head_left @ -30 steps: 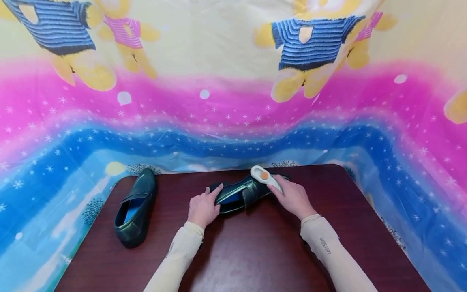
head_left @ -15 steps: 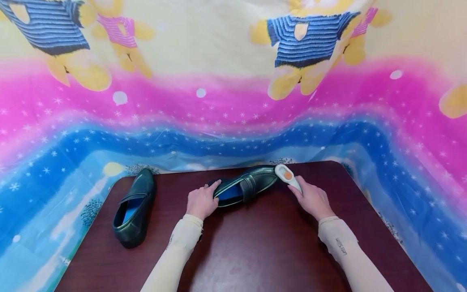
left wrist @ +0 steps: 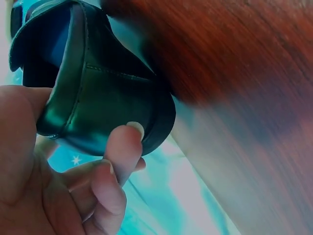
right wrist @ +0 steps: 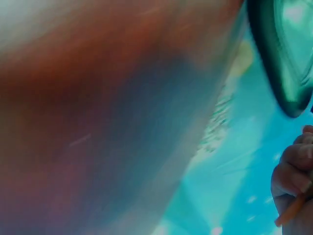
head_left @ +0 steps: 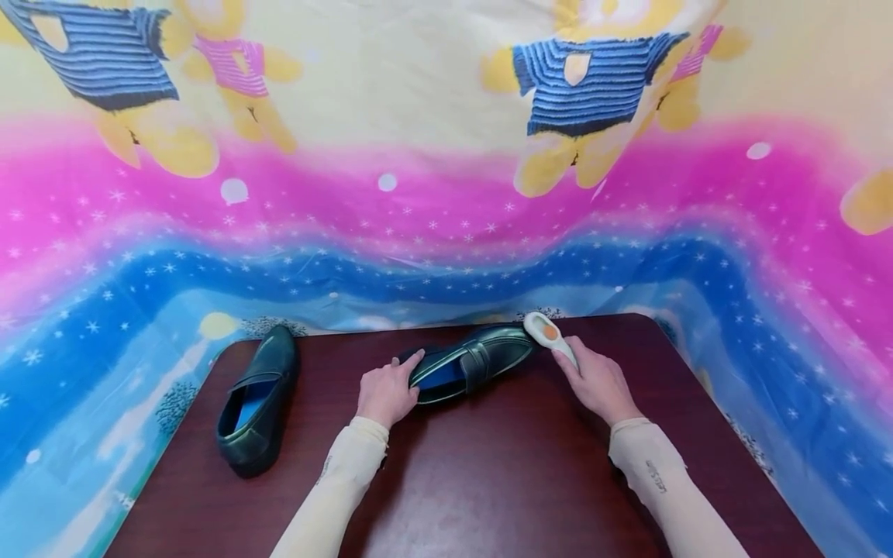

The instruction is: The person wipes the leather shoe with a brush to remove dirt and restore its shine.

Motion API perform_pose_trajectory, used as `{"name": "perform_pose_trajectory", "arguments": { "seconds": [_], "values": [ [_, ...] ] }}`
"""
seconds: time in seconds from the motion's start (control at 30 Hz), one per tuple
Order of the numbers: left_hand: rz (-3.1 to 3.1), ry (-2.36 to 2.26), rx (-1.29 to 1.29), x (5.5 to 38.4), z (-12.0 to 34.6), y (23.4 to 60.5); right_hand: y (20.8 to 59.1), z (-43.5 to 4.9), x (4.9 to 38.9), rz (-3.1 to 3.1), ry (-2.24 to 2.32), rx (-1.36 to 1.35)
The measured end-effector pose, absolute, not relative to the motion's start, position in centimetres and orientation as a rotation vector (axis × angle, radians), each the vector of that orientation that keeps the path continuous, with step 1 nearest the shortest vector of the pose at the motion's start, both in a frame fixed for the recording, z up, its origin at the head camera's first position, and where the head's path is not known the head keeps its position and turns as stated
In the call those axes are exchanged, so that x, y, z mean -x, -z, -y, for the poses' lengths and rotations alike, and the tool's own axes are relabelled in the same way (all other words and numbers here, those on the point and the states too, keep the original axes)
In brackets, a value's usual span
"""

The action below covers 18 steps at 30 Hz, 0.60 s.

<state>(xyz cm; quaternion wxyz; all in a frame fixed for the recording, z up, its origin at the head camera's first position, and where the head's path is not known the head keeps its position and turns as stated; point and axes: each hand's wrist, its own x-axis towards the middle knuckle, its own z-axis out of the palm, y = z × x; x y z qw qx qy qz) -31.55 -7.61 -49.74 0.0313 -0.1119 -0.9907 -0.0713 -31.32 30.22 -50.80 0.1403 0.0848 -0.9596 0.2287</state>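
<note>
My left hand (head_left: 386, 393) grips the heel of a black loafer (head_left: 497, 355) with a blue insole, its toe pointing right and away. In the left wrist view, the thumb hooks over the collar and the fingertips (left wrist: 124, 144) press the outside of the heel (left wrist: 110, 110). My right hand (head_left: 601, 380) holds a white brush-like tool (head_left: 549, 331) by its handle; its rounded head, marked with an orange spot, is right at the toe tip. Bristles do not show. In the right wrist view, the toe (right wrist: 268, 54) appears above my curled fingers (right wrist: 292, 159).
The other black loafer (head_left: 261, 391) stands at the left of the dark red-brown table (head_left: 474, 480), toe pointing away. Behind the table's far edge hangs a bright cloth (head_left: 432, 209) printed with bears and snowflakes, which also wraps round both sides.
My right hand has moved right with the white tool, from over the loafer's strap to its toe tip. My left hand keeps hold of the heel; the loafer has shifted slightly.
</note>
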Motion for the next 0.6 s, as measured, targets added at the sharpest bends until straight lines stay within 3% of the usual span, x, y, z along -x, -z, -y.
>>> {"name": "perform_pose_trajectory", "arguments": {
  "seconds": [0.3, 0.6],
  "values": [
    [3.036, 0.189, 0.339, 31.1, 8.0, 50.1, 49.9, -26.1, 32.5, 2.776, -0.560, -0.354],
    [3.014, 0.253, 0.346, 31.3, 7.9, 49.9, 51.3, -31.1, 31.1, 2.862, -0.501, -0.219]
  ]
}}
